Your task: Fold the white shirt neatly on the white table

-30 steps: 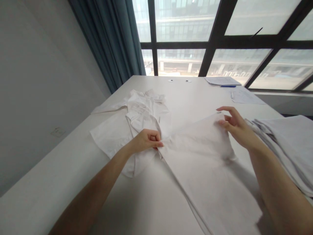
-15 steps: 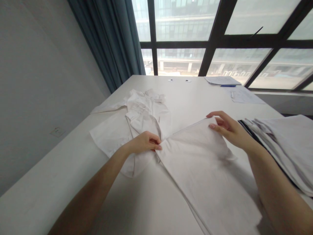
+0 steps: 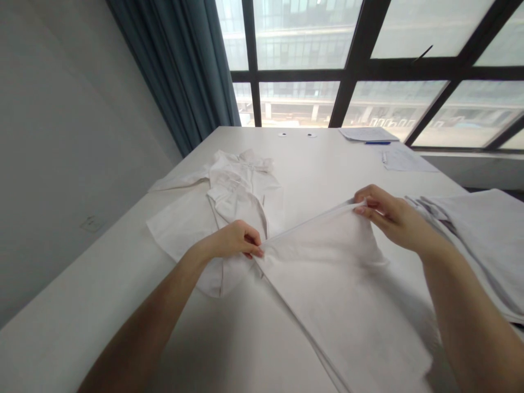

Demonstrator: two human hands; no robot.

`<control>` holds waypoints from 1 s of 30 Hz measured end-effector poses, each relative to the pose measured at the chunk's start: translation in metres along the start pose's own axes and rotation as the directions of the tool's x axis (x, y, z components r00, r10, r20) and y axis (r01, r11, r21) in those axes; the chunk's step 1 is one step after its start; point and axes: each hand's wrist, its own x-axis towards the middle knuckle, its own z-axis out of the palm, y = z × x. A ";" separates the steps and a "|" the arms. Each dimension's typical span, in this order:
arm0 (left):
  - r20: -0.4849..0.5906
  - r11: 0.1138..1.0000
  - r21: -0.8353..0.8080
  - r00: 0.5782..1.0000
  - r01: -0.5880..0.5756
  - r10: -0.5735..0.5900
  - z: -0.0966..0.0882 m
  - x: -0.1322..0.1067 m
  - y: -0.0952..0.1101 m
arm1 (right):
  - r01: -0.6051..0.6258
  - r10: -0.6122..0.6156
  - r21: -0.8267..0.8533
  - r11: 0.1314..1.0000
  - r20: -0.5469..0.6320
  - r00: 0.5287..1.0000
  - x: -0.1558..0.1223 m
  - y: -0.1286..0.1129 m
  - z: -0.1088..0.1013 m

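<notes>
A white garment (image 3: 339, 284), its exact kind unclear, slants across the near part of the table and runs out of the bottom of the view. At its left corner my left hand (image 3: 235, 240) is closed, thumb and fingers pinching the fabric. My right hand (image 3: 385, 213) grips the far right corner, and the edge between the two hands is drawn fairly straight. Just beyond my left hand lies a crumpled white shirt (image 3: 241, 180) with one sleeve stretched to the left; my left forearm covers part of it.
Folded white cloths (image 3: 487, 234) lie in a stack at the right, partly behind my right arm. Papers (image 3: 368, 134) and a blue pen (image 3: 377, 143) rest at the table's far right. A blue curtain (image 3: 180, 71) and a wall (image 3: 73, 136) border the left side, windows the far end.
My right hand has lifted slightly and closed more firmly on the garment's corner, raising and tightening its far edge. My left hand keeps its pinch. The view has shifted a little.
</notes>
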 end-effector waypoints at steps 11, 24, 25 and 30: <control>-0.107 0.971 0.228 0.990 -0.068 0.094 -0.001 -0.010 0.010 | -0.076 0.083 0.311 0.948 -0.011 0.996 0.000 0.010 0.004; -0.163 0.917 0.310 0.937 -0.249 0.310 0.038 0.011 0.005 | -0.170 0.148 0.589 0.790 0.087 0.985 0.004 0.000 0.032; -0.183 0.904 0.345 0.926 -0.254 0.330 0.041 0.013 0.004 | -0.163 0.143 0.583 0.796 0.081 0.986 0.005 0.000 0.034; -0.250 0.846 0.484 0.891 -0.223 0.378 0.044 0.016 0.002 | -0.212 0.128 0.460 0.862 0.206 0.970 0.005 0.012 0.038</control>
